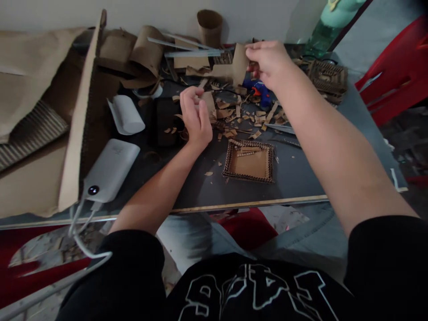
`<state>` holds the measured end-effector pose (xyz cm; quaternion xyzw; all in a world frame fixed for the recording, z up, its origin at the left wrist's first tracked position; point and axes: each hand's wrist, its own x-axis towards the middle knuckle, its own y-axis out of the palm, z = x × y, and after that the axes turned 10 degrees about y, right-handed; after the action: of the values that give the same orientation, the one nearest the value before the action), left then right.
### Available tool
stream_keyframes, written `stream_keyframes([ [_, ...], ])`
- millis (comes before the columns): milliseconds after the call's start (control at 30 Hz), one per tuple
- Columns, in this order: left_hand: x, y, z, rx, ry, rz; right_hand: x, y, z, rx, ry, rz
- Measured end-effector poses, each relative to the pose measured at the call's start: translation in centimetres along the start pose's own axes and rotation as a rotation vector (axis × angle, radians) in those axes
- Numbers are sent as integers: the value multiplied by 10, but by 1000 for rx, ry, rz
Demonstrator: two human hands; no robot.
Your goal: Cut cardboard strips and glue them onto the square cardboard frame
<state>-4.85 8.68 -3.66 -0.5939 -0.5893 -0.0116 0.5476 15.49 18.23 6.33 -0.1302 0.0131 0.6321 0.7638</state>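
My right hand [269, 60] pinches a piece of cardboard [239, 66] between thumb and fingers, above the scraps at the back of the table. My left hand [196, 118] hovers nearer the middle, its fingers loosely bent and apart, with nothing plainly held. Just behind it is a small ribbed cardboard piece [210, 106]; whether they touch is hard to see. Close to the table's front edge lies a square cardboard frame [249, 171] with corrugated walls and a few strips inside. Below my right hand rests a blue glue gun [264, 93], partly covered.
Cardboard scraps [230, 113] litter the middle. At left stand a large cardboard sheet [78, 116], a white power bank [112, 169] with cables and a curled white piece [126, 115]. Glue sticks [194, 53], a cardboard cup [209, 27] and a green bottle [323, 38] are behind.
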Motion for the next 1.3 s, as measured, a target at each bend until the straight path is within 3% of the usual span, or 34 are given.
stream_keyframes([
  [33,0,0,-3,6,-92,-173,-7,-2,0,49,11,42],
  [100,1,3,-9,34,-139,-280,-23,-6,-3,133,19,122],
  [200,0,5,-14,99,-100,-222,-40,-16,-5,210,20,163],
  [267,0,4,-16,114,-50,-144,-40,-27,-2,283,-61,126],
  [367,-3,0,-22,110,149,129,-33,-48,7,259,-387,-2],
  [433,-6,-3,-30,118,345,330,-33,-58,10,-29,-576,-70],
  [500,-9,-3,-39,140,543,420,-43,-61,8,-320,-643,-78],
  [567,-13,-2,-46,163,731,376,-58,-56,1,-548,-583,-34],
  [667,-14,0,-49,204,958,118,-70,-43,-12,-765,-693,12],
  [733,-12,0,-49,197,1019,-75,-67,-35,-19,-837,-692,40],
  [800,-9,-2,-51,166,1048,-186,-60,-26,-27,-843,-702,115],
  [900,-6,-5,-61,160,1136,-179,-50,-3,-43,-848,-840,343],
  [967,-6,-5,-68,145,1188,-164,-44,20,-57,-879,-920,410],
  [1067,-7,-3,-70,119,1188,-172,-37,52,-74,-1018,-958,418],
  [1133,-9,-1,-66,122,1160,-175,-37,62,-76,-1124,-963,381],
  [1233,-10,2,-57,125,1112,-185,-45,56,-57,-1178,-871,297],
  [1300,-10,4,-53,120,1091,-192,-51,43,-37,-1101,-785,187],
])
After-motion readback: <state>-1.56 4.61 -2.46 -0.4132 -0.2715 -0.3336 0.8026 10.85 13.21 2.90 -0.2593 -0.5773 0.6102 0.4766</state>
